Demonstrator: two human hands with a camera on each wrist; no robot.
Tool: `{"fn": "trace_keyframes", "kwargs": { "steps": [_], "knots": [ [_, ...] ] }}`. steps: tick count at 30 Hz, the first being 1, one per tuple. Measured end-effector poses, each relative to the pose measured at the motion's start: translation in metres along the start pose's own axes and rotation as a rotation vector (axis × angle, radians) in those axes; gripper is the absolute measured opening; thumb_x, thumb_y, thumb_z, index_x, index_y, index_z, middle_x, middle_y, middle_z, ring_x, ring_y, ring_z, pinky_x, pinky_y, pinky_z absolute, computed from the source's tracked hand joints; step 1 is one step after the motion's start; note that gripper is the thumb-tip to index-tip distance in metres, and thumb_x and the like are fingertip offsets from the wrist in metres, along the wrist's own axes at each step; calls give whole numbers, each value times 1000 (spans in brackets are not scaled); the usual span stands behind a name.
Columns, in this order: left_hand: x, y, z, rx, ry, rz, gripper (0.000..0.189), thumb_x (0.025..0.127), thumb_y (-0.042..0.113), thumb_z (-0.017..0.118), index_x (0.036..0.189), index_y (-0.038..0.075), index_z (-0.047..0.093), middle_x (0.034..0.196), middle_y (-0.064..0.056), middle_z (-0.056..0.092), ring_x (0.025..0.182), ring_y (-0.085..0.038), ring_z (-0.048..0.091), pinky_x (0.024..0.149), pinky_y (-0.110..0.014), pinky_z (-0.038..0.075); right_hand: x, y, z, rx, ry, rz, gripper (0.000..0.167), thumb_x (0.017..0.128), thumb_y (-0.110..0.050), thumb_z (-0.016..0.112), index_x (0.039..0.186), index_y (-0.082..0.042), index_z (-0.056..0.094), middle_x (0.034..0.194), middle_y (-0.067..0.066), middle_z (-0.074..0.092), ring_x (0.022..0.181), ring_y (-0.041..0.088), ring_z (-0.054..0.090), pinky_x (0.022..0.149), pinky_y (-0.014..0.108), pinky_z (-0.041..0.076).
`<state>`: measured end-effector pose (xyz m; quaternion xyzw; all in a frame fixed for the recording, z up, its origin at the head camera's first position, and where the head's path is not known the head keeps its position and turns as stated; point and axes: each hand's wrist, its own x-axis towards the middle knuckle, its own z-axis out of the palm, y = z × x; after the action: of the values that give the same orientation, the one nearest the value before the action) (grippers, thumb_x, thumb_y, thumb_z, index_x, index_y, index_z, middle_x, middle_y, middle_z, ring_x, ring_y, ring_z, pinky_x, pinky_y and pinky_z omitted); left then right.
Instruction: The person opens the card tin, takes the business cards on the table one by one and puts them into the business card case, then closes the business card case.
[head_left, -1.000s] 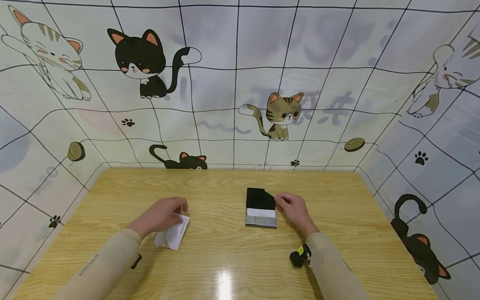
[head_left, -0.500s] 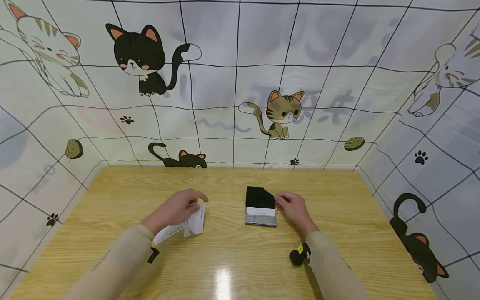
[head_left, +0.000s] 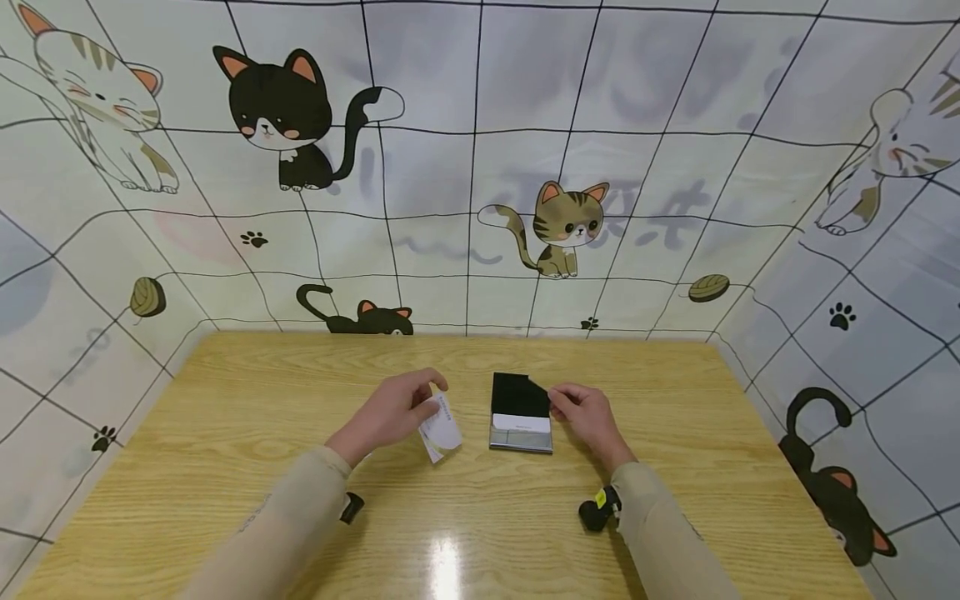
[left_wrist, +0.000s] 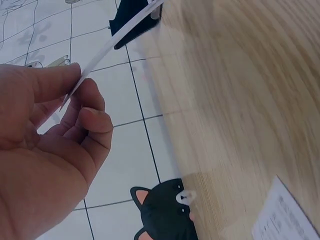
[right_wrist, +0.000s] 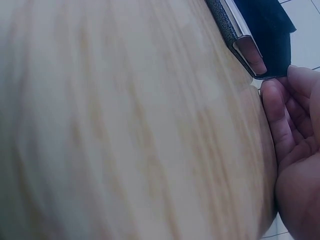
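Note:
My left hand [head_left: 390,408] pinches a white business card [head_left: 442,429] between thumb and fingers, left of the card holder. The left wrist view shows this card edge-on, tilted above the table. The card holder [head_left: 521,440] lies opened, with a silver front, a black flap [head_left: 513,396] folded back and white cards [head_left: 521,422] inside. My right hand [head_left: 588,421] pinches the right edge of that flap, its side resting near the table. Another white card [left_wrist: 285,215] with printed text lies on the table, mostly hidden by my left arm in the head view.
The wooden table [head_left: 637,367] ends at a wall covering [head_left: 435,183] printed with cats and grid lines, which also rises on both sides. A black wrist camera [head_left: 596,512] sits at the right cuff, another black device [head_left: 351,507] at the left.
My left hand has moved right toward the card holder, carrying one card away from the other, which stays on the table. My right hand has kept its hold on the flap.

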<state>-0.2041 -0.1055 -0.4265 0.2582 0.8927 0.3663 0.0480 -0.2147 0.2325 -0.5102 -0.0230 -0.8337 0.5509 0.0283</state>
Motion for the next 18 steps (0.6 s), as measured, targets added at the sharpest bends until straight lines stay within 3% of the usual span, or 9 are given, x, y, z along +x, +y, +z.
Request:
{"fn": "trace_keyframes", "kwargs": {
  "steps": [13,18],
  "knots": [
    [29,18,29,-43,100,-19,19,93,9,76,109,12,64,83,1,60,69,-13,51,63,-27,43,-1,2,1,5,-8,-20,18,102,-14,66,99,0,77,81,10,73,72,14,65,69,24,55],
    [37,24,39,-62,103,-30,19,94,9,76,106,13,62,82,0,59,66,-13,50,60,-26,41,0,2,0,5,-4,-20,18,102,-14,66,99,0,77,80,9,72,72,14,65,70,24,54]
  ]
}}
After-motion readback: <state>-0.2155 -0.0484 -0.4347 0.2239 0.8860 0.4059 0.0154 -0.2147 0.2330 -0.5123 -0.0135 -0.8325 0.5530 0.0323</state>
